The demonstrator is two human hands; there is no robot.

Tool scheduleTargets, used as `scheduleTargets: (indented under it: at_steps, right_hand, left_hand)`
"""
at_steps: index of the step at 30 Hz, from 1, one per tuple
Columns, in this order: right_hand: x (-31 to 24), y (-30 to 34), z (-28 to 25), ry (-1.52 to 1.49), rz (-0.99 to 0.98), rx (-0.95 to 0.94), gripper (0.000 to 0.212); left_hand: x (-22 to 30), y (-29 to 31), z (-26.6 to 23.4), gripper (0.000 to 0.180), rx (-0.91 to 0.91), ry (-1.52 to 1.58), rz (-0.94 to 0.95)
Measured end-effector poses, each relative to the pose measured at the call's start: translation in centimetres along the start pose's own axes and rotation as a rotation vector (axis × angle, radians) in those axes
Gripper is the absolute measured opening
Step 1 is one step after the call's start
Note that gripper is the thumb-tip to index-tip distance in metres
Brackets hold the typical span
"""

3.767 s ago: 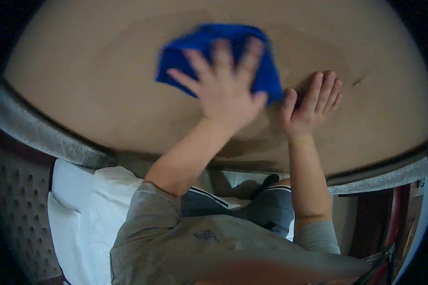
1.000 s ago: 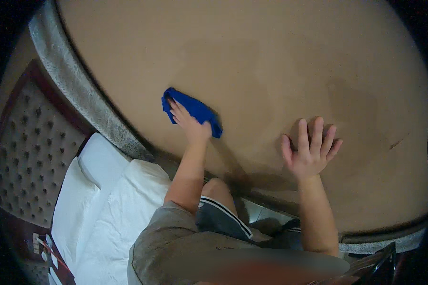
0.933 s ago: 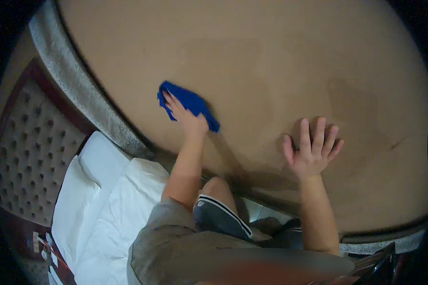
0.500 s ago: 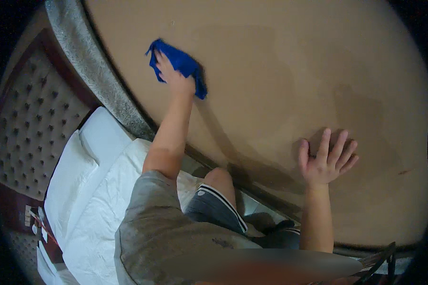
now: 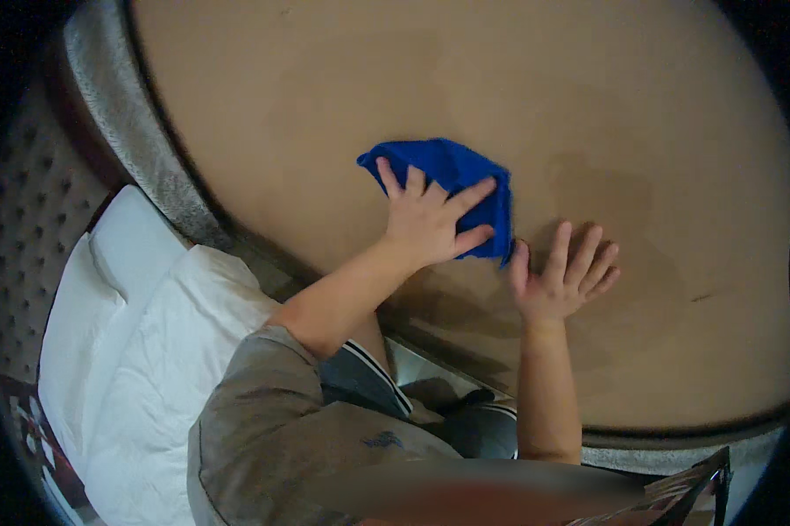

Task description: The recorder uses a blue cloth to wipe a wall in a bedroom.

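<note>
My left hand (image 5: pixel 425 215) lies on a blue cloth (image 5: pixel 452 158), fingers spread apart across it. The cloth is partly bunched, with one corner poking out at its left and its right edge hanging toward my other hand. Both rest against a broad tan surface (image 5: pixel 351 79). Just right of the cloth, my right hand (image 5: pixel 557 276) is pressed flat on the same surface, its fingers fanned out and nothing in them. Its thumb comes close to the cloth's lower right corner.
A grey plush border (image 5: pixel 141 105) edges the tan surface at left. Beyond it are white pillows (image 5: pixel 141 228), white bedding (image 5: pixel 176 342) and a tufted headboard (image 5: pixel 31 245). A small dark mark (image 5: pixel 703 298) shows at right on the tan surface. Dark straps (image 5: pixel 710 482) hang at lower right.
My left hand has swept the blue cloth rightward and nearer to me, close to my right hand. Its fingers are now more widely spread. The whole view has shifted slightly.
</note>
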State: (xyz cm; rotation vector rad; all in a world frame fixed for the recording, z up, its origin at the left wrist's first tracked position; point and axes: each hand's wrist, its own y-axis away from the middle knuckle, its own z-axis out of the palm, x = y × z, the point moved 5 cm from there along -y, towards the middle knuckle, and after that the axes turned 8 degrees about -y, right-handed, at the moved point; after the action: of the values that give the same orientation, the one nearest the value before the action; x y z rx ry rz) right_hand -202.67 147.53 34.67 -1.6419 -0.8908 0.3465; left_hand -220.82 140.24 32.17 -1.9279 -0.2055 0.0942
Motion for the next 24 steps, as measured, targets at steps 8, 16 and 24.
scheduleTargets:
  at_steps: [8, 16, 24]
  right_hand:
    - [-0.4, -0.7, -0.4, -0.090, -0.011, 0.049, 0.063]
    - [-8.8, -3.8, 3.2, -0.161, -0.057, -0.110, 0.046]
    - [-10.1, -3.6, 4.5, -0.021, -0.139, -0.035, 0.054]
  left_hand:
    - [-7.4, 6.7, 2.7, 0.097, -0.065, -0.050, -0.778]
    - [-7.2, 2.1, 0.0, 0.097, -0.204, -0.013, -0.604]
    - [-22.9, -1.7, -2.5, 0.093, 0.283, -0.001, -0.781]
